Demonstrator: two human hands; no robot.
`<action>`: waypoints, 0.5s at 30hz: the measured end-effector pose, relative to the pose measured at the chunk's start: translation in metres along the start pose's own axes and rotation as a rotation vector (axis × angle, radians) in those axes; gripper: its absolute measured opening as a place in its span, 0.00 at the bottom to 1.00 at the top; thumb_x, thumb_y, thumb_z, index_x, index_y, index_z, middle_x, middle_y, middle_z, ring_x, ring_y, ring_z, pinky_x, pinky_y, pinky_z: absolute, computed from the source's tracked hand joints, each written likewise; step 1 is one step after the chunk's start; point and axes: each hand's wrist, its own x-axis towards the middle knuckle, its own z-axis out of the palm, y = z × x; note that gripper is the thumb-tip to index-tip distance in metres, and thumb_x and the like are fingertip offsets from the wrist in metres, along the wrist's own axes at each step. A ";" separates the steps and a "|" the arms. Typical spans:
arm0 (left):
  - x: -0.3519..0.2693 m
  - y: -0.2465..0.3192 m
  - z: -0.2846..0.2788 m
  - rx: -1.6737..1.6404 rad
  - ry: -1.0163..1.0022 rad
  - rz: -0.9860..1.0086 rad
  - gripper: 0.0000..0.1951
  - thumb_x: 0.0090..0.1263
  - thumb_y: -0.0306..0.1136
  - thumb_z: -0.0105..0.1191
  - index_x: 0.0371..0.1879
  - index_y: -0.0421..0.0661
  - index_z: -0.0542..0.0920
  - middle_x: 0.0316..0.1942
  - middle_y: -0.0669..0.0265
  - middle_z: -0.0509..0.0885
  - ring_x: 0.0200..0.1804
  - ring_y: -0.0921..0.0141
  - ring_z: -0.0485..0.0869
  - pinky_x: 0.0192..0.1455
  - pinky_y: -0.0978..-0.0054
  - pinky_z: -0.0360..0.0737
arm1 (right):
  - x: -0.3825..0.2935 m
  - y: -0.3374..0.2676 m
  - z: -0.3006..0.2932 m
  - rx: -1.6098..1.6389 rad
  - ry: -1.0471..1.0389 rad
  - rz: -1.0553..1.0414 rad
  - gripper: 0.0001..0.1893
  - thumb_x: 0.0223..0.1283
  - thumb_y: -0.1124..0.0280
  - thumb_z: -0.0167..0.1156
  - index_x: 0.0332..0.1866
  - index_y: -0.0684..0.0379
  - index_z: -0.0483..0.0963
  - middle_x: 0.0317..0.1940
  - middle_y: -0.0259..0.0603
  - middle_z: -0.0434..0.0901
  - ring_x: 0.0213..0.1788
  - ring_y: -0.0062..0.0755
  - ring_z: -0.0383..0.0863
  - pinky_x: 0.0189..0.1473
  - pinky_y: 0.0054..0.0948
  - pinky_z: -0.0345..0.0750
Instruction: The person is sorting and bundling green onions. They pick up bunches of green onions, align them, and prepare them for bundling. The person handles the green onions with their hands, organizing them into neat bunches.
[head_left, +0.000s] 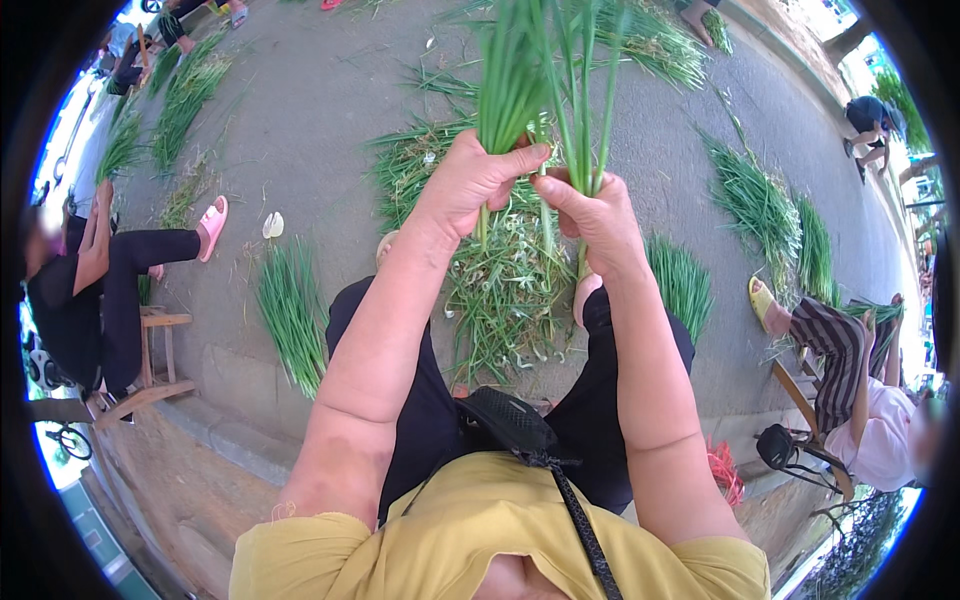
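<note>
My left hand (480, 176) is closed round a thick bunch of long green stalks (510, 82), which look like garlic chives or scallions; their upper leaves are blurred. Beside it, my right hand (592, 206) grips a thinner bunch of the same stalks (583, 97). The fingertips of both hands nearly meet, and a few pale stems hang down between them. Below the hands, a loose heap of green and yellowed trimmings (510, 292) covers the ground between my feet.
A neat bundle of greens (291, 315) lies left of my legs, another bundle (679, 285) to the right. More piles (757, 195) are spread on the pavement. A seated person (67, 300) at left and another person (862, 420) at right handle greens. Red ties (724, 472) lie near my right elbow.
</note>
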 end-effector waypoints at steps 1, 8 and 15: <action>0.001 0.001 0.003 0.029 -0.023 -0.013 0.09 0.61 0.33 0.64 0.33 0.44 0.78 0.16 0.78 0.72 0.12 0.86 0.62 0.13 0.86 0.54 | 0.002 0.002 0.000 0.012 -0.043 0.014 0.11 0.49 0.64 0.71 0.30 0.60 0.78 0.18 0.25 0.71 0.17 0.11 0.63 0.18 0.16 0.57; -0.002 0.003 0.011 0.039 0.038 -0.076 0.13 0.63 0.41 0.62 0.33 0.43 0.80 0.19 0.74 0.75 0.12 0.85 0.63 0.12 0.85 0.53 | 0.006 -0.001 -0.002 0.360 -0.020 0.087 0.12 0.51 0.65 0.70 0.34 0.58 0.75 0.19 0.25 0.69 0.15 0.11 0.59 0.18 0.17 0.56; -0.004 -0.006 0.011 0.174 -0.025 -0.063 0.13 0.56 0.40 0.68 0.30 0.45 0.81 0.20 0.72 0.77 0.15 0.84 0.66 0.12 0.85 0.55 | 0.011 0.002 -0.004 0.353 0.124 0.032 0.11 0.50 0.65 0.70 0.29 0.57 0.75 0.17 0.27 0.72 0.15 0.13 0.64 0.17 0.17 0.58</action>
